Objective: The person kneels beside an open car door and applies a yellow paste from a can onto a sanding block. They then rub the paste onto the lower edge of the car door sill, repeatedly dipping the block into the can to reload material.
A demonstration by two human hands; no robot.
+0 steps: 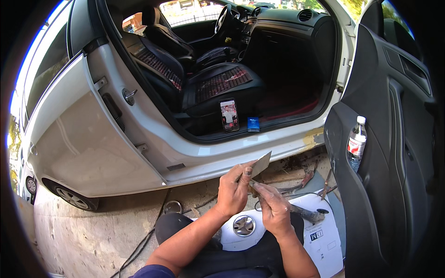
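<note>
My left hand (235, 189) is closed around a flat grey blade that looks like a putty scraper (262, 164), its broad end pointing up and to the right, toward the white door sill (218, 160). Just right of it, my right hand (274, 206) has its fingers curled and pressed together. Its fingertips come close to the left hand's fingers; whatever they grip is hidden. Both hands are held above my knees, apart from the sill. Yellowish filler (311, 139) covers a patch at the sill's front end.
The open front door (394, 153) stands at right, a bottle (357, 144) in its pocket. A phone (229, 115) and blue box (253, 124) rest inside the sill. A round shiny metal piece (244, 225), a dark power tool (308, 213) and white cardboard (327, 252) lie below; cables cross the ground.
</note>
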